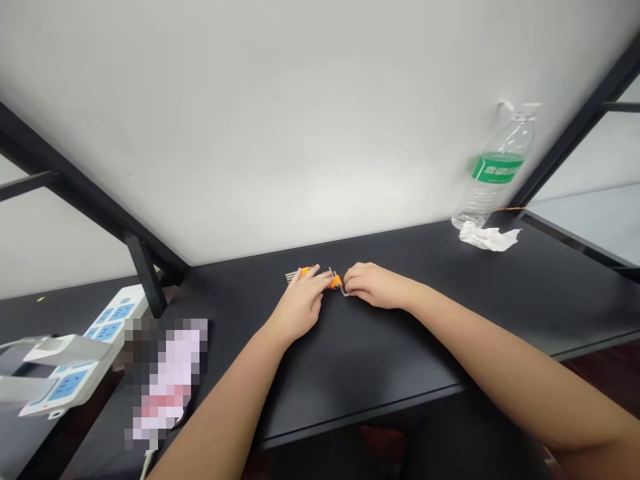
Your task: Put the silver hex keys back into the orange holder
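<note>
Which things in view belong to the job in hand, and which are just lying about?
In the job:
orange key holder, under the left hand
bent metal key, at the right hand

Lying about:
plastic bottle
crumpled tissue
power strip
pixelated item

Honestly, the left hand (299,300) blocked most of the orange key holder (335,283), and the right hand (377,285) hid the tip of a bent key (345,292) just beside it. Well left of the holder, pixelation blotted out some flat thing (170,373) and a white plug (25,390) got cropped by the edge. Bottle label (499,168), far right of it? Too blurry.
</note>
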`<state>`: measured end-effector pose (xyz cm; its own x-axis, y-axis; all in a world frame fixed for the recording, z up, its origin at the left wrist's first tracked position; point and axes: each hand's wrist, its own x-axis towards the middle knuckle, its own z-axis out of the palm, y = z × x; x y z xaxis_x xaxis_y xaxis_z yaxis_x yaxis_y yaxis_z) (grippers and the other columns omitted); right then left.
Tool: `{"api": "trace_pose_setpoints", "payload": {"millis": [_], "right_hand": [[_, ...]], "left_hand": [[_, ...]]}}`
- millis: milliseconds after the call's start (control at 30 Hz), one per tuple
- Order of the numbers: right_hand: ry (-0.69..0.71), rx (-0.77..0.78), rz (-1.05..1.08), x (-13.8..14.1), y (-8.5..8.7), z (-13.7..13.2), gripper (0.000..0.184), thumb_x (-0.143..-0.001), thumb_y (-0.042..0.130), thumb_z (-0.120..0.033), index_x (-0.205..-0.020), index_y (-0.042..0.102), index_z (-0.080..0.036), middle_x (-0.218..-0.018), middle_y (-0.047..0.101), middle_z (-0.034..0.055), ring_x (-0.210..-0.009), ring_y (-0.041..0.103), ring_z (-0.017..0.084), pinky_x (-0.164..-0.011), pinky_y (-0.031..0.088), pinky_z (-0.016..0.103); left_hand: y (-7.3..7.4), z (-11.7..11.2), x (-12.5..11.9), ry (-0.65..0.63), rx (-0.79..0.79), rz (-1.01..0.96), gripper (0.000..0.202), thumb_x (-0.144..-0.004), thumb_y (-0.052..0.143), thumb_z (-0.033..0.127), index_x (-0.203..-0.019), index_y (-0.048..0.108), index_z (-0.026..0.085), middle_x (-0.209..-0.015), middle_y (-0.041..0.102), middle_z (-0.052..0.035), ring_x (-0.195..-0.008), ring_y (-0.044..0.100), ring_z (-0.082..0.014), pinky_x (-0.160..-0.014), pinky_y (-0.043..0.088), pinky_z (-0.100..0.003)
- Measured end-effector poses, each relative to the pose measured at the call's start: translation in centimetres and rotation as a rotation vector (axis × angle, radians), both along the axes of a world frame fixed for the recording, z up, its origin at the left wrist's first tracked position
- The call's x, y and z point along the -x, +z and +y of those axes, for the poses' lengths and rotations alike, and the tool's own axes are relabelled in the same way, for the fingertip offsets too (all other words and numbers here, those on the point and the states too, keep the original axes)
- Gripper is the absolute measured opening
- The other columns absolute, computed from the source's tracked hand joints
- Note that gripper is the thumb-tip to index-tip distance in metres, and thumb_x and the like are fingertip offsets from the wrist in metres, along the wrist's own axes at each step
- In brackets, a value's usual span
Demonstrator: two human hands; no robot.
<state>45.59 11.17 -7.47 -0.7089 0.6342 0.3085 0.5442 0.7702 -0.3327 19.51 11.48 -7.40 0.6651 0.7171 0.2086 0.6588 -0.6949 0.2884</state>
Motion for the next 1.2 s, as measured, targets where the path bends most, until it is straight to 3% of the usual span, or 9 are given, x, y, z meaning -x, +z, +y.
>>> {"api": "trace_pose_setpoints", "payload": {"millis": [133, 333, 433, 600, 767, 867, 967, 1067, 1200], "right_hand": [[0.024, 0.035, -0.018, 0.0, 0.7, -1.2, 0.021, -0.091, 0.06, -0.01, -0.101, 0.076, -0.02, -0.109, 0.068, 0.0081, -0.102, 0.06, 0.022, -0.099, 0.047, 0.041], [-0.031, 0.052, -0.065, 0.4, 0.9, -1.6, 0.01, -0.093, 0.07, -0.029, -0.093, 0.074, -0.019, -0.11, 0.065, 0.0093, -0.1, 0.059, 0.023, -0.095, 0.047, 0.041], [-0.062, 0.047, -0.089, 0.6, 0.9, -1.6, 0.012, -0.096, 0.062, -0.02, -0.09, 0.073, -0.019, -0.106, 0.064, 0.0089, -0.096, 0.057, 0.021, -0.091, 0.047, 0.038], [-0.124, 0.112, -0.148, -0.5, 1.7, -1.6, 0.009, -0.088, 0.065, -0.014, -0.082, 0.069, -0.02, -0.105, 0.062, 0.0071, -0.094, 0.054, 0.021, -0.087, 0.045, 0.036], [-0.292, 0.213, -0.259, -3.3, 2.7, -1.4, 0.012, -0.084, 0.063, -0.011, -0.086, 0.069, -0.022, -0.112, 0.061, 0.0082, -0.101, 0.056, 0.025, -0.085, 0.046, 0.037], [-0.38, 0.166, -0.242, -4.0, 2.8, -1.2, 0.018, -0.085, 0.062, -0.011, -0.096, 0.071, -0.022, -0.118, 0.061, 0.0098, -0.106, 0.058, 0.027, -0.09, 0.046, 0.041], [-0.312, 0.085, -0.057, -2.6, 2.4, -1.3, 0.02, -0.091, 0.062, -0.016, -0.107, 0.072, -0.021, -0.118, 0.063, 0.0096, -0.108, 0.06, 0.025, -0.095, 0.046, 0.04], [-0.195, 0.156, 0.086, -0.1, 1.7, -1.7, 0.02, -0.098, 0.061, -0.025, -0.113, 0.073, -0.021, -0.107, 0.066, 0.0066, -0.091, 0.062, 0.018, -0.084, 0.049, 0.032], [-0.116, 0.223, 0.103, 2.2, 1.0, -1.8, 0.02, -0.1, 0.055, -0.018, -0.104, 0.074, -0.02, -0.099, 0.068, 0.0049, -0.089, 0.062, 0.017, -0.081, 0.047, 0.03]], "left_hand": [[0.3, -0.2, 0.4, -0.142, 0.093, 0.004, 0.05, -0.096, 0.042, 0.008, -0.138, 0.061, 0.028, -0.15, 0.06, -0.0006, -0.15, 0.043, -0.0252, -0.128, 0.025, -0.059], [1.3, -0.9, -0.2, -0.179, 0.062, -0.05, 0.035, -0.095, 0.058, 0.017, -0.127, 0.068, 0.028, -0.126, 0.07, -0.0046, -0.118, 0.063, -0.0241, -0.108, 0.048, -0.045], [1.5, -1.3, -0.4, -0.158, 0.079, -0.026, 0.032, -0.096, 0.063, 0.026, -0.128, 0.068, 0.028, -0.124, 0.067, -0.0065, -0.112, 0.062, -0.0244, -0.102, 0.05, -0.043], [0.9, -1.2, -0.3, -0.055, 0.092, -0.008, 0.047, -0.088, 0.076, 0.039, -0.132, 0.067, 0.027, -0.122, 0.065, -0.0086, -0.112, 0.06, -0.028, -0.101, 0.048, -0.045], [1.0, -1.1, -0.4, 0.013, 0.118, 0.027, 0.042, -0.087, 0.076, 0.044, -0.123, 0.07, 0.023, -0.119, 0.066, -0.0089, -0.112, 0.06, -0.0288, -0.098, 0.048, -0.045], [1.3, -1.2, -0.6, 0.019, 0.137, 0.012, 0.04, -0.084, 0.078, 0.043, -0.117, 0.069, 0.021, -0.118, 0.067, -0.0082, -0.111, 0.061, -0.0281, -0.098, 0.048, -0.045], [1.4, -1.2, -0.8, 0.035, 0.161, -0.019, 0.037, -0.081, 0.082, 0.041, -0.109, 0.069, 0.021, -0.112, 0.068, -0.007, -0.106, 0.062, -0.0269, -0.094, 0.048, -0.042], [1.2, -1.3, -1.0, 0.041, 0.171, -0.037, 0.037, -0.078, 0.083, 0.043, -0.105, 0.069, 0.021, -0.105, 0.069, -0.006, -0.099, 0.062, -0.0259, -0.09, 0.048, -0.041], [1.0, -1.4, -1.2, 0.012, 0.163, -0.029, 0.034, -0.08, 0.082, 0.045, -0.102, 0.07, 0.021, -0.098, 0.068, -0.0049, -0.092, 0.06, -0.0242, -0.086, 0.047, -0.04]]}}
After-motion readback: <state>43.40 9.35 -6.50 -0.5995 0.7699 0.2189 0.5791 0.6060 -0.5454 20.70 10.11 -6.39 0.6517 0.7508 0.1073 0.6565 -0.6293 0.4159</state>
